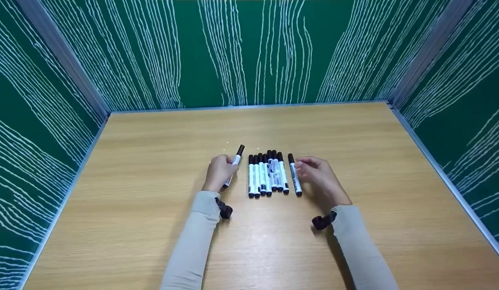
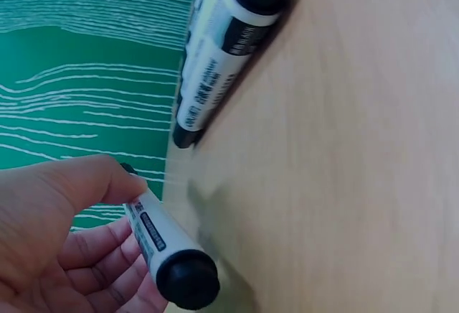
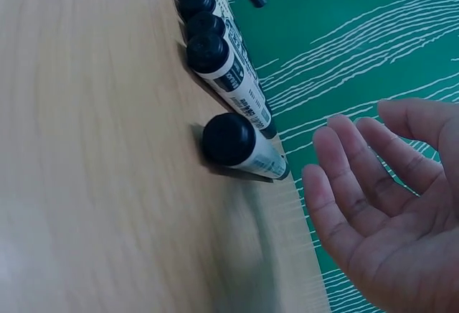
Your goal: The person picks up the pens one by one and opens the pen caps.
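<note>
Between thumb and fingers, my left hand (image 1: 220, 174) pinches a white marker (image 1: 236, 159) with black ends, tilted and left of the row. In the left wrist view the held marker (image 2: 161, 237) points one black end at the camera. A row of several like markers (image 1: 267, 175) lies side by side on the table. Slightly apart at the row's right lies a single marker (image 1: 295, 177). Beside it is my right hand (image 1: 320, 175), fingers loosely bent. The right wrist view shows that hand (image 3: 387, 205) holding nothing, a gap between its fingertips and the single marker (image 3: 247, 148).
The wooden table (image 1: 152, 133) is bounded by green panels (image 1: 189, 52) with white wavy lines at the back and sides. Grey metal rails (image 1: 249, 106) run along its edges. Each wrist wears a small black camera (image 1: 224, 209). Tiny pale specks lie behind the row.
</note>
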Motion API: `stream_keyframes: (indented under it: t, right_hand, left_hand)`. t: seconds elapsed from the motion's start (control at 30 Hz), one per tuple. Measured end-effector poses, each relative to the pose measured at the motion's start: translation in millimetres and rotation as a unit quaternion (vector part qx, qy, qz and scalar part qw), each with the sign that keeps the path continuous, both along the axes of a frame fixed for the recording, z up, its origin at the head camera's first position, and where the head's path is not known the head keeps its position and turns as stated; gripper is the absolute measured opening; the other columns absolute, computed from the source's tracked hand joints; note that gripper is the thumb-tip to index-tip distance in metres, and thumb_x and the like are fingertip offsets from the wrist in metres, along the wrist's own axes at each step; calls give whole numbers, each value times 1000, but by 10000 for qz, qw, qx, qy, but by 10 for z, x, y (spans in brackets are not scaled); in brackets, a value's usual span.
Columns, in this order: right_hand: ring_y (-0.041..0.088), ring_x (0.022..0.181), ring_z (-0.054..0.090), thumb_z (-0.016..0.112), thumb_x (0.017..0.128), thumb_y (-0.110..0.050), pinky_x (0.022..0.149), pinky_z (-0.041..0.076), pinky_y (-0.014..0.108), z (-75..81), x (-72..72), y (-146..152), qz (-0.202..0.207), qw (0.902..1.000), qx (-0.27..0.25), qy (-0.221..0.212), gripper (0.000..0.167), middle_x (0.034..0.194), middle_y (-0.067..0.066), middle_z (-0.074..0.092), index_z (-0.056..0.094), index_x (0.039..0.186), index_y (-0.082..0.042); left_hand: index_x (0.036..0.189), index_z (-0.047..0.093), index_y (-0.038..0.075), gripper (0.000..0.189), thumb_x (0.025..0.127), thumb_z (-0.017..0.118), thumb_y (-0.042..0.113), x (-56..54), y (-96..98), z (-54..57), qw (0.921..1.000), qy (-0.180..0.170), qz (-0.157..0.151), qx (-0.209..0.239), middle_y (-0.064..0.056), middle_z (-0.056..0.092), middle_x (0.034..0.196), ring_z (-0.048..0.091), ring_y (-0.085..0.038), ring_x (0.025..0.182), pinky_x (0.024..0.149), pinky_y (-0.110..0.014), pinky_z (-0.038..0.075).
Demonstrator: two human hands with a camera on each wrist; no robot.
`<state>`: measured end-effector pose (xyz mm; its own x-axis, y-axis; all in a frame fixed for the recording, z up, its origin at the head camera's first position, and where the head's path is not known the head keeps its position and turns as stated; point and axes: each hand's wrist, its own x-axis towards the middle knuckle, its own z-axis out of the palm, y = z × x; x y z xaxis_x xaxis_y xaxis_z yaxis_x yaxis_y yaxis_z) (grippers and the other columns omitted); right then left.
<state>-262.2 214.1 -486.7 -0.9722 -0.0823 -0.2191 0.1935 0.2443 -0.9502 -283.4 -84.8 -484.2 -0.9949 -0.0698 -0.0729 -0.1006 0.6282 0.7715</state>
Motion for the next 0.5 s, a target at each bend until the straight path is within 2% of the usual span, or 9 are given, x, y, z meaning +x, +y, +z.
stream_keyframes:
  t: [0.3,0.5]
  right_hand:
    - [23,105,59,58,97,-27,96,51,37,75,32,-17,136,9998,3,109,42,122,14,58,54,132,-5]
    - [22,102,61,58,97,-28,97,50,39,141,34,-36,264,9981,260,487,43,124,18,59,54,132,-3]
  left_hand:
    - [97,68,-2,18,83,67,10,43,-29,125,9978,579,-296,140,-9,64,88,56,-16,75,66,-25,49]
    - [100,67,2,16,85,66,7,69,-9,268,9952,771,-532,281,-9,65,91,55,-14,71,56,-21,44]
